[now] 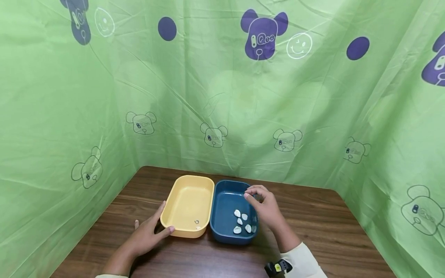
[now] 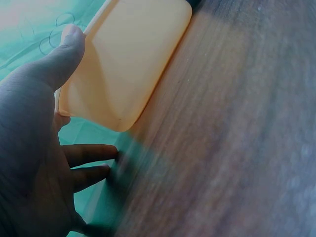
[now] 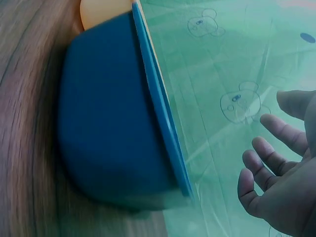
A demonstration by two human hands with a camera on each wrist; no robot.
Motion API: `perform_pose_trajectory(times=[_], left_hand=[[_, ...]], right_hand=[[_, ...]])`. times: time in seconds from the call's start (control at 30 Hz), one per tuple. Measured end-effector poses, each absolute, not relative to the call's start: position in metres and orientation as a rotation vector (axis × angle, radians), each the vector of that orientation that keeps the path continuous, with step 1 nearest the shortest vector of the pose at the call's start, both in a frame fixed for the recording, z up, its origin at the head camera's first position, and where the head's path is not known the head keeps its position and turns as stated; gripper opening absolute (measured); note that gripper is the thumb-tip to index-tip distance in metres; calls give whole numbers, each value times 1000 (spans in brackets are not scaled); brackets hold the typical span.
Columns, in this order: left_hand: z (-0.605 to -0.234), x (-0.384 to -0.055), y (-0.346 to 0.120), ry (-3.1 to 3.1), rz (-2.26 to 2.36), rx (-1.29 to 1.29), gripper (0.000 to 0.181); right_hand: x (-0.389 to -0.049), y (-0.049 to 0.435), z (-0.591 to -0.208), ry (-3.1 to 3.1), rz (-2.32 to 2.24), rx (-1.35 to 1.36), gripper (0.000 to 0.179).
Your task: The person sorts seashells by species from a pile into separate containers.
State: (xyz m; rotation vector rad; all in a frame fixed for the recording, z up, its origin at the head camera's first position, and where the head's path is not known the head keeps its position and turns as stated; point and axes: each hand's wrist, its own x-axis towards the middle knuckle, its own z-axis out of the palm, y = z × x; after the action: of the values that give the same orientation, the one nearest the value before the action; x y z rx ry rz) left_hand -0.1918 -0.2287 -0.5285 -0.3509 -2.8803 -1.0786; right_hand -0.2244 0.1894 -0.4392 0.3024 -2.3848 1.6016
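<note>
A yellow plastic tray (image 1: 187,204) sits on the table, with a small greyish curled piece (image 1: 196,222) and a small pale piece (image 1: 197,227) near its front edge. My left hand (image 1: 147,233) rests on its near left corner, thumb at the front rim and fingers spread along the left side. Beside that tray stands a deep blue one (image 1: 224,208) holding several white pebble-like pieces (image 1: 237,213). Above the blue tray's right rim hovers my right hand (image 1: 265,204), fingers loosely bent; in the right wrist view nothing lies between them.
Both trays stand side by side on a brown wood-grain table (image 1: 313,224). A green printed cloth (image 1: 222,92) hangs around the back and sides. On the right wrist is a black band (image 1: 278,267).
</note>
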Motion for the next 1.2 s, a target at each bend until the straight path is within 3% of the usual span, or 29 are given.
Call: perform_pose_trajectory(times=[0.9, 1.2], left_hand=[[-530, -199, -222, -2904, -1068, -361, 102], [-529, -198, -225, -2870, -1066, -358, 102]], right_hand=[[-214, 267, -472, -2352, 1511, 91, 12], [-220, 280, -486, -2360, 1623, 1, 19]])
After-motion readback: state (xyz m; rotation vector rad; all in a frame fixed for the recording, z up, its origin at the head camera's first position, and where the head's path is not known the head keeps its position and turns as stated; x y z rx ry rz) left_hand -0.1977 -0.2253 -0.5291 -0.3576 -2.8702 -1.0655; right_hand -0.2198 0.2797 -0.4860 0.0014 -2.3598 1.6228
